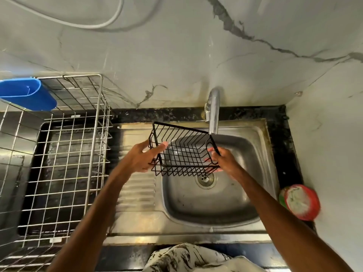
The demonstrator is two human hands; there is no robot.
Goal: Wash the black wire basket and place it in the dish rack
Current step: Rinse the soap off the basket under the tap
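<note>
We faced a marble wall [176, 46]. On the counter [279, 134], the rack [64, 154] stood at the left and the sink [245, 193] at the right. We held the basket [184, 154] over the sink's far edge, under the tap [213, 110]. Our left hand [139, 160] and right hand [225, 161] gripped its ends.

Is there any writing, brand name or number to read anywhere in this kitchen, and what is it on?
No text can be read in this view.
Red round tub beside the sink: its pale top is blurred, and no label or lettering can be made out.
Blue plastic holder, black wire basket, tap, dish rack: no lettering shows.
</note>
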